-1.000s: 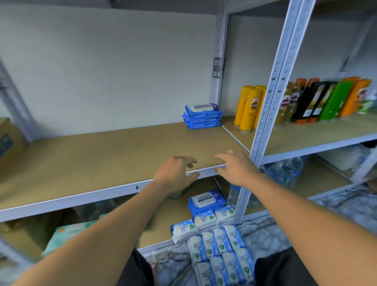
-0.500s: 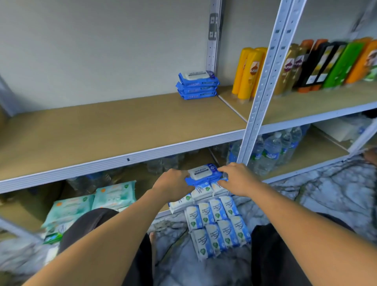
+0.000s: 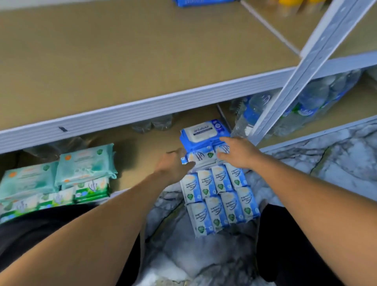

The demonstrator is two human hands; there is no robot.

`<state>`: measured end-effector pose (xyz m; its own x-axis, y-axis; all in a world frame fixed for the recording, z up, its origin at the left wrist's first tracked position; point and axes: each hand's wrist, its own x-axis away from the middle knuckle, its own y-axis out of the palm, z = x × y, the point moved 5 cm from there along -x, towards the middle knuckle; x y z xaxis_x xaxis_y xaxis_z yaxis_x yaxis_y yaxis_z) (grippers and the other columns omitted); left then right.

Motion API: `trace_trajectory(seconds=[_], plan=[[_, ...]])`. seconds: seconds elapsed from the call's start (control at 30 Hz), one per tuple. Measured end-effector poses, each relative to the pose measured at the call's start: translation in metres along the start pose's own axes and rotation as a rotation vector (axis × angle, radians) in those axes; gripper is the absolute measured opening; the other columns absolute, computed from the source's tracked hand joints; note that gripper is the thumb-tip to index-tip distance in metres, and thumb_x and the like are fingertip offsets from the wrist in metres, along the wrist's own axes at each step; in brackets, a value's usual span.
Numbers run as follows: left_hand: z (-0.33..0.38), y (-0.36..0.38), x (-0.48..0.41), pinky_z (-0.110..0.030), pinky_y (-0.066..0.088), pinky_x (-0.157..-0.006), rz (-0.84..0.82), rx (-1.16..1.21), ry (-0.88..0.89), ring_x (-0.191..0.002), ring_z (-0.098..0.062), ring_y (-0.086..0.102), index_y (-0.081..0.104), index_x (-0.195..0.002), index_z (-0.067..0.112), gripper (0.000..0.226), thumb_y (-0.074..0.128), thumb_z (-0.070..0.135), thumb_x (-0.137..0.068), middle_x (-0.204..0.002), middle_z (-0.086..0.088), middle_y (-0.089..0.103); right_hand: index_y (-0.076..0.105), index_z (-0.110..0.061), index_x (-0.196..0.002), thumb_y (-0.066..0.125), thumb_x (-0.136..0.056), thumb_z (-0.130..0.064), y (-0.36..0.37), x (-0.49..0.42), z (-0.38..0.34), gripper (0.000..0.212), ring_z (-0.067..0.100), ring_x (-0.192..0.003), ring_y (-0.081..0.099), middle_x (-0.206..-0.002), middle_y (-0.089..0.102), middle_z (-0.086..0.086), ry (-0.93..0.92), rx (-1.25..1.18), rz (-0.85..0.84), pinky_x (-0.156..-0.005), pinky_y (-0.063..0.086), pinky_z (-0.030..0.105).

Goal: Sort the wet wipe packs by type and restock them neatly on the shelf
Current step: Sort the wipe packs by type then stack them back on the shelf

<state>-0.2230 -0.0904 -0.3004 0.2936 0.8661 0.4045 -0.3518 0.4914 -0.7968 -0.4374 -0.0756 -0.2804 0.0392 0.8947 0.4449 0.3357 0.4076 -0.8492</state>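
Observation:
A blue wipe pack with a white lid lies at the front of the bottom shelf, on a row of small blue-and-white wipe packs. My left hand touches the left end of that row, fingers loosely bent. My right hand rests flat over the row's right end, and its fingertips reach the blue pack's front edge. Several more small blue-and-white packs lie in two rows on the floor just below my hands. Green wipe packs are stacked at the left of the bottom shelf. Another blue pack shows at the top edge, on the middle shelf.
The middle shelf board spreads wide above my hands, with its grey metal rim. A slanted metal upright stands right of the blue pack. Water bottles sit behind it. The floor is marble. My knees in black flank the packs.
My view has tilted down to the bottom shelf. Both hands dropped from the middle shelf's edge to the blue pack, and now lie slightly lower, at the row of small packs under it.

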Motion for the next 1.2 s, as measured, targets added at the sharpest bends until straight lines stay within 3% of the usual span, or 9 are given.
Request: trace_trajectory(seconds=[0.2, 0.4, 0.53, 0.6, 0.73, 0.8, 0.9, 1.03, 1.2], plan=[[-0.014, 0.027, -0.081, -0.033, 0.05, -0.087, 0.057, 0.111, -0.073, -0.11, -0.029, 0.063, 0.033, -0.153, 0.022, 0.069, 0.052, 0.056, -0.096, -0.133, -0.01, 0.062, 0.033, -0.023, -0.154, 0.056, -0.096, -0.052, 0.007, -0.101, 0.023, 0.068, 0.032, -0.131, 0.05, -0.149, 0.048, 0.011, 0.053, -0.105, 0.076, -0.103, 0.042, 0.034], [-0.021, 0.047, -0.13, -0.027, 0.041, -0.068, 0.082, 0.246, -0.17, -0.082, -0.021, 0.057, 0.028, -0.154, 0.023, 0.068, 0.051, 0.053, -0.098, -0.097, -0.004, 0.067, 0.037, -0.03, -0.149, 0.053, -0.088, -0.063, 0.023, -0.169, 0.042, 0.072, 0.03, -0.132, 0.049, -0.149, 0.047, 0.008, 0.087, -0.177, 0.061, -0.107, 0.042, 0.036], [-0.026, 0.064, -0.149, -0.025, 0.042, -0.068, 0.038, 0.402, -0.238, -0.084, -0.02, 0.059, 0.037, -0.147, 0.025, 0.059, 0.05, 0.054, -0.097, -0.119, -0.004, 0.066, 0.032, -0.027, -0.149, 0.056, -0.087, -0.063, 0.043, -0.191, 0.051, 0.076, 0.031, -0.129, 0.051, -0.148, 0.048, 0.007, 0.164, -0.281, 0.048, -0.108, 0.043, 0.04], [-0.027, 0.069, -0.155, -0.025, 0.044, -0.062, 0.046, 0.453, -0.243, -0.08, -0.019, 0.063, 0.042, -0.141, 0.024, 0.053, 0.051, 0.052, -0.097, -0.117, -0.003, 0.067, 0.027, -0.027, -0.151, 0.06, -0.087, -0.058, 0.052, -0.198, 0.053, 0.078, 0.029, -0.127, 0.052, -0.147, 0.048, 0.004, 0.181, -0.331, 0.044, -0.106, 0.043, 0.038], [-0.028, 0.069, -0.157, -0.025, 0.048, -0.055, 0.068, 0.503, -0.232, -0.074, -0.018, 0.064, 0.015, -0.158, 0.032, 0.07, 0.051, 0.042, -0.099, -0.107, -0.002, 0.065, 0.015, -0.023, -0.158, 0.063, -0.09, -0.052, 0.066, -0.2, 0.052, 0.088, 0.028, -0.129, 0.051, -0.148, 0.047, 0.004, 0.209, -0.345, 0.019, -0.106, 0.044, 0.037], [-0.034, 0.066, -0.158, -0.026, 0.05, -0.057, 0.083, 0.531, -0.238, -0.076, -0.019, 0.064, 0.007, -0.159, 0.035, 0.073, 0.049, 0.037, -0.1, -0.107, -0.003, 0.063, 0.023, -0.025, -0.156, 0.068, -0.086, -0.051, 0.068, -0.2, 0.05, 0.087, 0.025, -0.126, 0.055, -0.142, 0.054, 0.001, 0.185, -0.378, 0.025, -0.105, 0.046, 0.038], [-0.043, 0.063, -0.16, -0.03, 0.054, -0.066, 0.109, 0.581, -0.262, -0.08, -0.021, 0.064, 0.01, -0.158, 0.039, 0.071, 0.05, 0.033, -0.099, -0.115, -0.004, 0.065, 0.028, -0.028, -0.152, 0.072, -0.079, -0.051, 0.069, -0.201, 0.045, 0.089, 0.023, -0.121, 0.058, -0.136, 0.059, -0.002, 0.16, -0.408, 0.018, -0.104, 0.048, 0.042], [-0.048, 0.063, -0.161, -0.025, 0.048, -0.065, 0.099, 0.628, -0.289, -0.087, -0.018, 0.064, 0.015, -0.157, 0.041, 0.071, 0.053, 0.031, -0.098, -0.124, -0.001, 0.063, 0.025, -0.032, -0.153, 0.074, -0.072, -0.053, 0.076, -0.208, 0.04, 0.097, 0.023, -0.118, 0.06, -0.134, 0.06, -0.004, 0.169, -0.428, 0.005, -0.101, 0.05, 0.042], [-0.05, 0.061, -0.165, -0.025, 0.053, -0.058, 0.112, 0.71, -0.324, -0.075, -0.01, 0.061, 0.023, -0.155, 0.04, 0.068, 0.056, 0.024, -0.098, -0.121, 0.004, 0.062, 0.027, -0.029, -0.154, 0.079, -0.08, -0.036, 0.073, -0.213, 0.035, 0.091, 0.021, -0.116, 0.06, -0.133, 0.06, -0.003, 0.165, -0.487, 0.082, -0.102, 0.05, 0.042]])
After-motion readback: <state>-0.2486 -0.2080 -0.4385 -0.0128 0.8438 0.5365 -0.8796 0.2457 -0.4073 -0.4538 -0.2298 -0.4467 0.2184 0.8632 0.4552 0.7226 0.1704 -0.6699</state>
